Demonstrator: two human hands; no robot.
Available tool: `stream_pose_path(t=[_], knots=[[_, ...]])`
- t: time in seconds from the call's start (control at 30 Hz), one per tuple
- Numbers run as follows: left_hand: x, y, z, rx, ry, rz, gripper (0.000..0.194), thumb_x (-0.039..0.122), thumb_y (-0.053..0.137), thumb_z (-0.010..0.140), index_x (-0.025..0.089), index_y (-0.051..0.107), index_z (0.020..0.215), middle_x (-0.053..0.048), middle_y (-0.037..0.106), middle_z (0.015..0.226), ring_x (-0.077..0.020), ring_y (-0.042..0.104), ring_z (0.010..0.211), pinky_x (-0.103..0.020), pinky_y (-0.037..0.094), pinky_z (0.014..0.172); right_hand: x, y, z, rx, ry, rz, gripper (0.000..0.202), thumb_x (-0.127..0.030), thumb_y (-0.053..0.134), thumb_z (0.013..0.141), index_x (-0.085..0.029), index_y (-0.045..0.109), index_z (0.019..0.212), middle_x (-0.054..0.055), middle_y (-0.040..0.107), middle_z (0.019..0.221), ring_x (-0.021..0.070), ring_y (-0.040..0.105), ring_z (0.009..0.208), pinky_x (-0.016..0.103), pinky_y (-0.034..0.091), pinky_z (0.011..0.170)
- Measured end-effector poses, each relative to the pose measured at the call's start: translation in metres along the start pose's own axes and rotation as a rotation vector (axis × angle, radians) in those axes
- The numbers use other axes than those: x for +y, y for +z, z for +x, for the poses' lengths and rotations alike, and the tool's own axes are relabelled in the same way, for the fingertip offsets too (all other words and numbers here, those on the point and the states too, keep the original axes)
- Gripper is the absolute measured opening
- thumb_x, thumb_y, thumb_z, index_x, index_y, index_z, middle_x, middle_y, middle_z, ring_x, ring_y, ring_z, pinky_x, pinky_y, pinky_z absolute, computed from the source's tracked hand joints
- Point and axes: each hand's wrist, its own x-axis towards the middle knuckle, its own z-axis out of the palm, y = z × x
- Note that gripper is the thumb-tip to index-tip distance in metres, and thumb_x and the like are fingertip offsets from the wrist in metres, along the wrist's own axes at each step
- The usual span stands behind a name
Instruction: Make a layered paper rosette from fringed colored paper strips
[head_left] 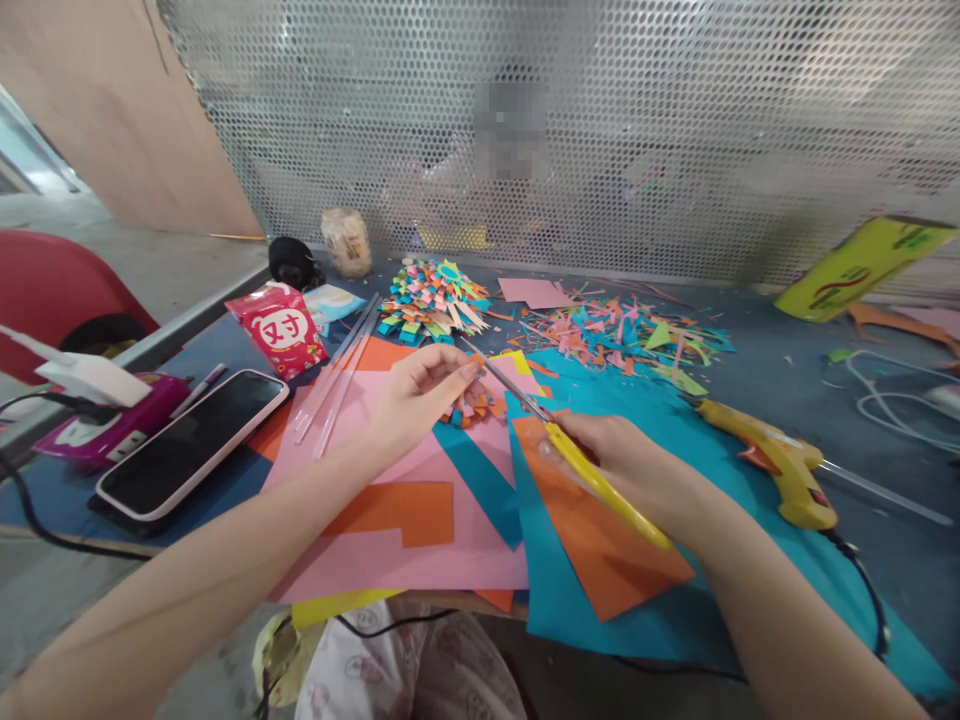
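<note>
At the worktop's (pixel 750 370) near edge a pink sheet (pixel 360 565) and a blue sheet (pixel 637 635) lie side by side, the blue one reaching past that edge; spread so, they probably stay within easy reach of both hands. An orange piece (pixel 416 510) and a blue strip (pixel 480 490) rest on the pink sheet, an orange card (pixel 600 560) on the blue.

Over these, the left hand (pixel 420 390) pinches a small orange paper (pixel 480 361) between thumb and forefinger — seemingly to steady it beside the blades — while the right hand (pixel 619 450) has its fingers wrapped round yellow-handled scissors (pixel 570 455); whether the blades are parted I cannot tell. A fringed bundle (pixel 487 408) lies just beyond the left wrist.

By the left edge lies a phone (pixel 199 440); toward the right edge, a glue gun (pixel 795 460), apparently parked clear of the cutting. Farther off, a fringed paper cone (pixel 431 300) and loose scraps (pixel 600 335) — likely set back to leave working room — lie before the perforated panel (pixel 675 120) along the far edge
</note>
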Motion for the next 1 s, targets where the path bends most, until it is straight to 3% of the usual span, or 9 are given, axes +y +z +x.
stream_pose_path(t=[0.27, 0.63, 1.0], knots=[[0.0035, 0.0033, -0.002, -0.059, 0.027, -0.022, 0.035, 0.048, 0.071, 0.071, 0.017, 0.056, 0.067, 0.001, 0.062, 0.056, -0.0089, 0.057, 0.048, -0.02, 0.045, 0.045, -0.0009, 0.0, 0.0001, 0.01, -0.036, -0.016, 0.029, -0.043, 0.044, 0.082, -0.021, 0.044, 0.063, 0.003, 0.057, 0.066, 0.0124, 0.043, 0.055, 0.027, 0.033, 0.053], [0.0007, 0.003, -0.001, -0.055, 0.025, -0.036, 0.034, 0.047, 0.071, 0.071, 0.017, 0.056, 0.067, 0.001, 0.061, 0.055, -0.0088, 0.056, 0.047, -0.02, 0.044, 0.044, -0.001, 0.0009, -0.0001, 0.034, -0.033, -0.006, 0.035, -0.048, 0.045, 0.083, -0.019, 0.047, 0.062, 0.002, 0.057, 0.062, 0.0114, 0.041, 0.056, 0.025, 0.033, 0.051], [-0.0038, 0.0, 0.0001, 0.042, 0.006, -0.03, 0.024, 0.038, 0.071, 0.072, 0.017, 0.059, 0.068, 0.001, 0.061, 0.057, -0.008, 0.055, 0.05, -0.019, 0.042, 0.044, -0.0003, -0.0003, -0.0016, 0.011, 0.009, 0.027, 0.042, -0.055, 0.042, 0.082, -0.019, 0.046, 0.061, 0.0, 0.049, 0.059, 0.0117, 0.038, 0.057, 0.025, 0.031, 0.05]])
